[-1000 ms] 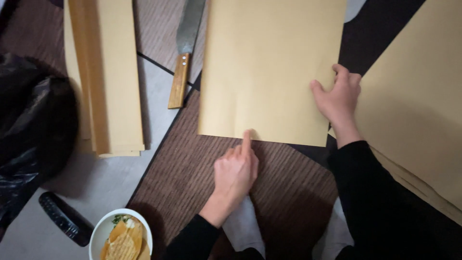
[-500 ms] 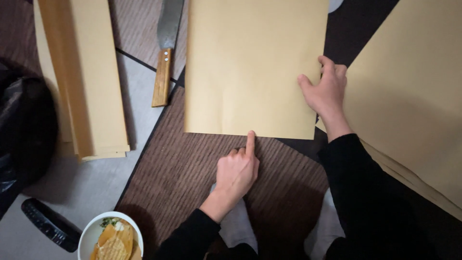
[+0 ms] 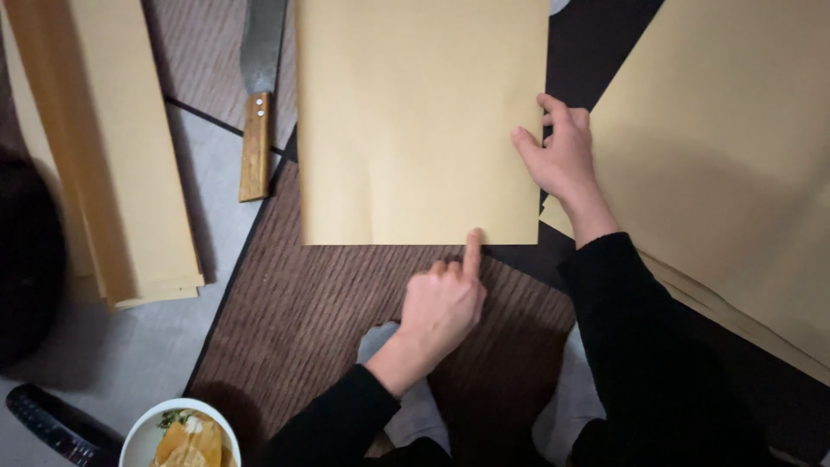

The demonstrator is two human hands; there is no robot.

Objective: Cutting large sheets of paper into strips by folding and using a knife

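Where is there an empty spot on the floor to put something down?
Bare brown mat shows below the paper sheet, left of the left hand. Grey floor lies free between the folded paper stack, the bowl and the knife. It is crowded on the right, where the right hand meets the big paper pile.

A tan sheet (image 3: 422, 121) lies on a brown mat (image 3: 328, 320). The left hand (image 3: 445, 303) points its index finger onto the sheet's near edge; the right hand (image 3: 562, 156) holds the sheet's right edge. A knife (image 3: 258, 95) lies to the left, beside a paper stack (image 3: 112, 156). A bowl (image 3: 177, 437) of food sits at the bottom left.
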